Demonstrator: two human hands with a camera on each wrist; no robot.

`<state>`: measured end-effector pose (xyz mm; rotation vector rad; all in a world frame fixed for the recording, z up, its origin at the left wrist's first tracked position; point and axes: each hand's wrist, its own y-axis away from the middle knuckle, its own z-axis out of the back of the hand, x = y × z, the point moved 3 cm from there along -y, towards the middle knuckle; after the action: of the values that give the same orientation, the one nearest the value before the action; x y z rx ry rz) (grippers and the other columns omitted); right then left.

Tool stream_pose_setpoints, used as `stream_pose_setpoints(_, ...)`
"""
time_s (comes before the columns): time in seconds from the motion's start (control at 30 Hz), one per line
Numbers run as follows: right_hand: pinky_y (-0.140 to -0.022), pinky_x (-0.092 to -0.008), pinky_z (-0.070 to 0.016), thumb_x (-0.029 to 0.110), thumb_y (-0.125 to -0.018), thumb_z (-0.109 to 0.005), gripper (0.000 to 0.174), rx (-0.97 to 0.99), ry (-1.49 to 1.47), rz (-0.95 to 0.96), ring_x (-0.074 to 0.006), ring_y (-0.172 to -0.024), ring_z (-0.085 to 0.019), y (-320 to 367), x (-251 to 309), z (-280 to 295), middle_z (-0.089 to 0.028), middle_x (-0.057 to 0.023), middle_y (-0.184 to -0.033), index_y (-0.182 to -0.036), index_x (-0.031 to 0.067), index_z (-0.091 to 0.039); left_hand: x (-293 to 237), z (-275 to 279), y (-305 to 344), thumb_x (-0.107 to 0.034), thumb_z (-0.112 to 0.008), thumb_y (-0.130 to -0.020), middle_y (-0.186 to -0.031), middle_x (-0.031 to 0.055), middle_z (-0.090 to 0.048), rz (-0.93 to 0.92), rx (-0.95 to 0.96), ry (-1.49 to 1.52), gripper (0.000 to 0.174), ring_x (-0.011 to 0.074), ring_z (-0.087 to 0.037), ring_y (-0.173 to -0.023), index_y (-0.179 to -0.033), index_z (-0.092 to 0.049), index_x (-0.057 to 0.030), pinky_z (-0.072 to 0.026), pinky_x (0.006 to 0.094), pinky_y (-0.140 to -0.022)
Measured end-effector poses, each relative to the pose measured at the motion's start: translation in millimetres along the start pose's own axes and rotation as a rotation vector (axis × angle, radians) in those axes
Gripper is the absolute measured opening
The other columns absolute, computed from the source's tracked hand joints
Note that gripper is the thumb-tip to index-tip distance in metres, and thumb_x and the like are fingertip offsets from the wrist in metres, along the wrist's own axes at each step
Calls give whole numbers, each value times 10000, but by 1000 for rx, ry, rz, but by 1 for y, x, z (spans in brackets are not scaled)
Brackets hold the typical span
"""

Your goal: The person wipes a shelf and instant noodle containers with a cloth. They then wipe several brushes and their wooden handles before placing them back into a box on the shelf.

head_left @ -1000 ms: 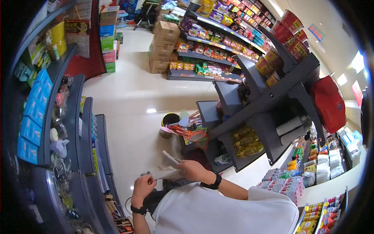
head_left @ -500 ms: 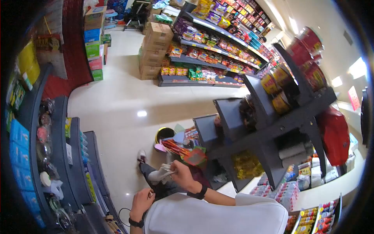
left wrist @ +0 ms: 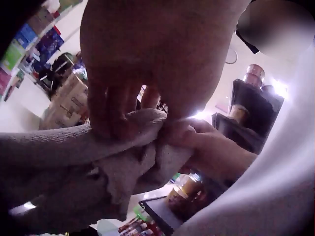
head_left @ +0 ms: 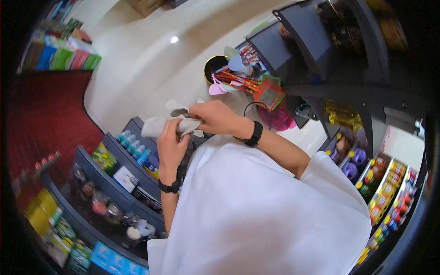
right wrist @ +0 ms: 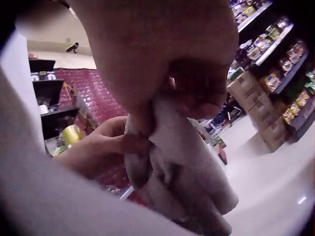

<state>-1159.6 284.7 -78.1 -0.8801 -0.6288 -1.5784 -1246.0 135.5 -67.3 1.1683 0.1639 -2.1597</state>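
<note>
A light grey-white cloth item (head_left: 155, 127), perhaps a glove, is bunched between the two hands in front of the white shirt. The left hand (head_left: 172, 145) pinches it from below, with fingers curled over its edge. From the other side the right hand (head_left: 216, 116) grips it, close to the left fingertips. In the left wrist view the fabric (left wrist: 125, 169) hangs in folds beneath the left hand (left wrist: 147, 73). The right wrist view shows the cloth (right wrist: 182, 162) drooping from the right hand (right wrist: 167, 59), with the left hand (right wrist: 106, 145) pinching its near side.
Shelves of goods (head_left: 123, 183) stand on the left, near a red mat (head_left: 50, 110). Ahead on the pale floor (head_left: 151, 68) is a black bin with a yellow rim (head_left: 208, 68), beside red-handled items (head_left: 238, 82). A dark shelf unit (head_left: 321, 87) and bottle rows (head_left: 385, 192) are on the right.
The left hand, apart from the cloth half a second ago, now pinches it beside the right hand. The head view has tilted down and turned, bringing the bin and left shelves closer.
</note>
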Motion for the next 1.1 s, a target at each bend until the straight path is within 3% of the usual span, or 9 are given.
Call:
stream_pose_setpoints(0.2,-606,-407,-446,107,-690,-671,221,-236,52,-232,-330,-734,-590,14,7,14,-584,-123,-800,-861,51,-543,1,5,-30,-76,-649,-746,-981,147,-582,-253,272,-179,399,368,-599,-865,-1134,-557,-70,-492,438,-719)
stream_pose_setpoints(0.33,-655,-413,-477,115,-690,-644,205,-561,154,-408,-332,-779,-601,27,43,18,-588,-118,-834,-865,59,-552,0,21,-45,-67,-647,-749,-968,144,-563,-444,335,-191,381,372,-592,-815,-1119,-558,-71,-487,431,-692)
stream_pose_setpoints(0.43,-678,-400,-485,64,-703,-645,211,-776,169,-524,-331,-788,-596,46,68,3,-579,-118,-874,-899,53,-567,5,29,-64,-31,-658,-728,-921,112,-549,-442,443,-79,373,279,-573,-621,-1090,-581,-76,-467,361,-587)
stream_pose_setpoints(0.57,-719,-334,-489,-36,-719,-624,202,-1046,195,-649,-289,-826,-605,79,71,-24,-562,-128,-888,-910,18,-585,-2,26,-77,-20,-664,-708,-914,93,-569,-589,543,-32,402,237,-569,-603,-1098,-604,-92,-467,336,-571)
stream_pose_setpoints(0.67,-796,-372,-486,-12,-730,-634,227,-1251,206,-727,-325,-906,-591,101,86,-24,-565,-144,-952,-947,32,-584,-19,15,-73,-8,-661,-697,-965,85,-594,-705,597,57,426,227,-571,-605,-1111,-605,-92,-470,326,-570)
stream_pose_setpoints(0.83,-768,-323,-505,-62,-731,-590,191,-1658,208,-697,-240,-880,-611,116,98,-9,-587,-112,-929,-907,10,-593,-32,-10,-70,-15,-626,-753,-1021,107,-622,-687,739,169,400,264,-583,-598,-1145,-618,-95,-474,328,-566)
stream_pose_setpoints(1.0,-786,-325,-487,-46,-738,-590,173,-1786,360,-658,-261,-880,-608,86,80,19,-594,-115,-891,-902,8,-590,-35,-9,-103,-4,-587,-798,-886,156,-619,-775,806,25,393,310,-606,-663,-1183,-609,-84,-489,371,-616)
stream_pose_setpoints(1.07,-810,-348,-469,-22,-757,-575,127,-1792,391,-707,-282,-875,-599,60,57,25,-596,-126,-891,-879,13,-580,-21,-9,-133,15,-553,-801,-893,176,-619,-903,750,-9,438,368,-610,-779,-1222,-590,-100,-487,406,-683)
stream_pose_setpoints(1.1,-807,-360,-469,-18,-760,-568,118,-1808,345,-681,-282,-874,-593,46,36,29,-593,-133,-897,-872,17,-572,-17,-8,-150,39,-538,-788,-909,182,-629,-852,763,-37,460,372,-617,-796,-1223,-592,-100,-492,414,-697)
